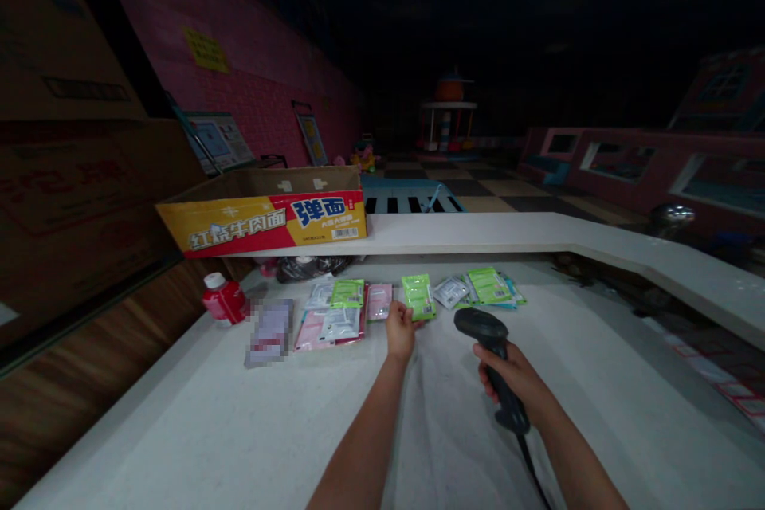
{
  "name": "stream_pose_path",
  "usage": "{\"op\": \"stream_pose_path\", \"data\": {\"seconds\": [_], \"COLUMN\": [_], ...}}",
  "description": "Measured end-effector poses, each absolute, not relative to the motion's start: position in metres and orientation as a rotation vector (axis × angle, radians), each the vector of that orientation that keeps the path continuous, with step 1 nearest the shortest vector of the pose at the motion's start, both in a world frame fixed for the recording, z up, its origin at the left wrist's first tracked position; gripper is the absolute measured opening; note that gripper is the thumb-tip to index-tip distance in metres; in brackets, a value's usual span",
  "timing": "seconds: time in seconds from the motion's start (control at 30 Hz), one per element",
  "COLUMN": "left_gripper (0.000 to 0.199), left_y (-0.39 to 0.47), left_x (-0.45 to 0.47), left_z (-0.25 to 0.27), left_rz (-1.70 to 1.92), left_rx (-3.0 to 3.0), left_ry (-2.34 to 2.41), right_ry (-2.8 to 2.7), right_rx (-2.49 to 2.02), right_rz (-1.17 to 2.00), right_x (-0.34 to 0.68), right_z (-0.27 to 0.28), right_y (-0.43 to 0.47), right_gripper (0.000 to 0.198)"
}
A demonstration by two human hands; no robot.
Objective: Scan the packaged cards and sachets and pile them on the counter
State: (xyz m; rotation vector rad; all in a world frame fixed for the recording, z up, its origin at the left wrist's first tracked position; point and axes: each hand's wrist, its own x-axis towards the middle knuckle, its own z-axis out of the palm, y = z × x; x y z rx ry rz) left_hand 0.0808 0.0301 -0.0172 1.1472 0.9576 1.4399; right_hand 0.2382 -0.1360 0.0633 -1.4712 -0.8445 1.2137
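My left hand [401, 330] is closed on the lower edge of a green packet [419, 295], whose printed face is turned up. In my right hand [519, 379] is a black barcode scanner [481, 327], my fingers wrapped round its handle and its head tilted toward the packets. A cable runs down from the handle. Left of my left hand lie a pink packet [379, 301] and a pile of pink, silver and green packets [335, 319]. Farther right, a silver packet [451, 292] lies beside a stack of green and blue packets [488, 287].
A red bottle with a white cap [223, 299] stands at the left, near a blurred flat item [270, 332]. An open noodle carton [268, 215] rests on the raised white ledge [466, 231] behind the counter [239, 422]. Brown boxes [84, 191] are stacked at far left.
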Motion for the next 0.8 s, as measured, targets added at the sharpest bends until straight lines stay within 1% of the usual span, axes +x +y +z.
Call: {"op": "stream_pose_path", "data": {"seconds": [0.2, 0.37, 0.47, 0.63, 0.8], "left_gripper": [0.035, 0.036, 0.036, 0.035, 0.027], "left_y": [0.029, 0.029, 0.028, 0.027, 0.027], "left_x": [0.081, 0.082, 0.082, 0.081, 0.083], "left_z": [-0.017, -0.017, -0.017, -0.016, -0.012], "left_rz": [1.443, 1.448, 1.449, 1.453, 1.480], "left_rx": [1.150, 1.123, 1.109, 1.101, 1.068], "left_ry": [0.969, 0.983, 0.976, 0.986, 1.051], "right_ry": [-0.675, -0.544, -0.465, -0.418, -0.428], "right_rx": [-1.293, -0.944, -0.788, -0.672, -0.648], "right_rz": [1.338, 1.517, 1.597, 1.592, 1.599], "right_x": [0.258, 0.277, 0.283, 0.286, 0.287], "right_z": [0.056, 0.029, 0.013, 0.002, 0.000], "right_y": [-0.115, -0.099, -0.098, -0.099, -0.098], "right_gripper": [0.036, 0.043, 0.040, 0.035, 0.031]}}
